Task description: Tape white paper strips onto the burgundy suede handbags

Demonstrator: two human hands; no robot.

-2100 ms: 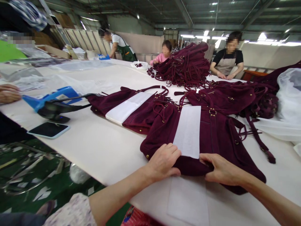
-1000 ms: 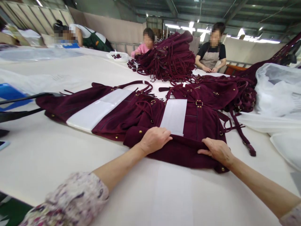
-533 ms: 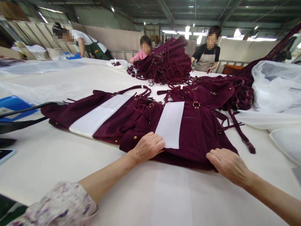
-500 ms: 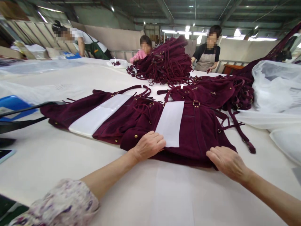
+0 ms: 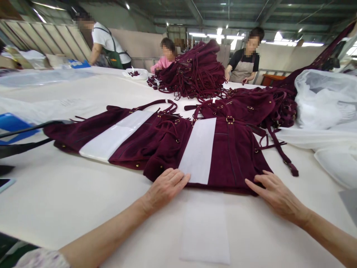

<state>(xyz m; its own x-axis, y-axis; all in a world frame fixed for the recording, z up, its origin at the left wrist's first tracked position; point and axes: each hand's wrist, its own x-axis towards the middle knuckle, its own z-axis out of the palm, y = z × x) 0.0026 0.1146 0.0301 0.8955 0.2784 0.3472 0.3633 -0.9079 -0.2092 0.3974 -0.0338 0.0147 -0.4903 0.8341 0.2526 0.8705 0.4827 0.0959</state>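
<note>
A burgundy suede handbag (image 5: 223,149) with brass fittings lies flat before me, a white paper strip (image 5: 199,150) across its front. My left hand (image 5: 167,186) rests at the bag's bottom edge beside the strip's lower end, fingers stretched out. At the bottom right corner, my right hand (image 5: 281,195) touches the bag with its fingers apart. From under the bag, another white strip (image 5: 205,230) runs toward me over the table. To the left lies a second burgundy bag (image 5: 131,147), with a broad white band (image 5: 115,137) around its middle.
More burgundy bags (image 5: 192,70) are heaped at the back, others (image 5: 251,108) behind mine. Clear plastic bags (image 5: 323,100) lie at right. A blue packet (image 5: 16,126), dark straps (image 5: 25,147) and a phone-like object (image 5: 5,184) are at left. Three people stand across the white table (image 5: 83,193).
Both hands have loosened from a closed grip on the bag's lower edge to outstretched fingers. The bag's front lies flatter, and more of the strip beneath shows. The person at far left has straightened somewhat.
</note>
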